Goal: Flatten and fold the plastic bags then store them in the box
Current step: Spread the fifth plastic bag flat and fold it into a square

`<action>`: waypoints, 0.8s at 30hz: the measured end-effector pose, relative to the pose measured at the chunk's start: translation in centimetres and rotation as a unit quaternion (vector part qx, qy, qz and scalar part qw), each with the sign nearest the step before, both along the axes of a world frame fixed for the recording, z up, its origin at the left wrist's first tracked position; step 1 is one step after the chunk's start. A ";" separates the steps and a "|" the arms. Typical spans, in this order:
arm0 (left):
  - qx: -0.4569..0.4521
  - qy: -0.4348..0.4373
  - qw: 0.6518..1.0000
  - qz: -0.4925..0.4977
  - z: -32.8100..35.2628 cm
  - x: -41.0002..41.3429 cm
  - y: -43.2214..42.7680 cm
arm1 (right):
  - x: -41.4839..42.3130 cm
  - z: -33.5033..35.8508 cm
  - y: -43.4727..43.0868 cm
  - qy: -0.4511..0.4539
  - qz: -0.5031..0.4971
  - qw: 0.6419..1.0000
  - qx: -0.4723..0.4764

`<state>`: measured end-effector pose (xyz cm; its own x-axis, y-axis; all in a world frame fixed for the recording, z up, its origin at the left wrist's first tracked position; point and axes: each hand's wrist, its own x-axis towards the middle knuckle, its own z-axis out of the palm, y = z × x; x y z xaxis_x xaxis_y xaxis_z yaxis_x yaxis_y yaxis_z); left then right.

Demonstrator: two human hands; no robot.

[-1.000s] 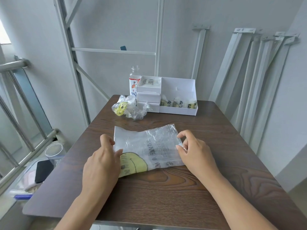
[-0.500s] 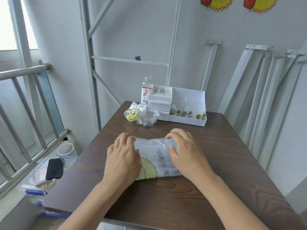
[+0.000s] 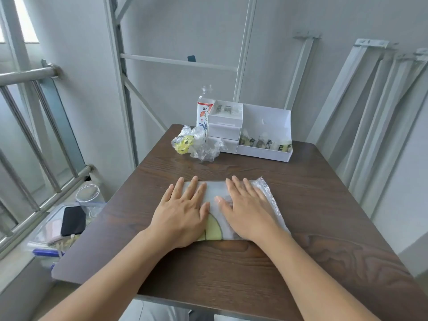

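Note:
A clear plastic bag (image 3: 216, 224) with a yellow print lies folded on the dark wooden table (image 3: 301, 262). My left hand (image 3: 183, 212) presses flat on its left part with straight fingers. My right hand (image 3: 247, 209) presses flat on its right part. Crinkled edges of the bag show past my right hand. A crumpled clear bag (image 3: 196, 144) with a yellow print sits at the table's far side. Beside it stands the white box (image 3: 266, 151), with several folded bags in its open right compartment and small drawers on its left.
A clear bottle (image 3: 205, 107) with a flowered label stands behind the box. Metal rails lean on the wall at the right. Left of the table are a railing, a clear jar (image 3: 89, 198) and a black phone (image 3: 73, 221) on a low bin.
The bag has been folded over away from me into a narrower shape. Both hands went from pinching its side edges to lying flat on top of it.

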<state>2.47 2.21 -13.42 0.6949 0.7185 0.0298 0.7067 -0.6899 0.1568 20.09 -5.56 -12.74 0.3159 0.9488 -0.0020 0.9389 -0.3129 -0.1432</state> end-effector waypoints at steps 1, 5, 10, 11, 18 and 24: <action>0.003 0.001 1.000 0.002 0.0 -0.1 0.0 | 0.4 0.1 -0.3 -0.003 -0.006 1.000 -0.002; 0.009 0.004 1.000 0.004 -0.1 -0.1 0.0 | 3.1 0.5 -1.9 0.000 -0.023 0.999 -0.029; 0.013 0.015 1.000 -0.021 0.2 -0.2 -0.1 | 3.9 0.5 -2.4 -0.002 -0.021 0.999 -0.034; 0.009 0.019 0.999 -0.027 0.2 -0.2 0.0 | 3.9 0.5 -2.5 0.000 -0.022 0.999 -0.028; -0.018 0.045 0.997 -0.059 0.6 -2.4 1.5 | 4.2 0.5 -3.0 0.020 -0.004 1.000 -0.004; 0.013 -0.011 0.999 -0.051 1.4 -6.1 -1.5 | 6.0 1.8 -4.2 -0.065 0.079 0.993 0.053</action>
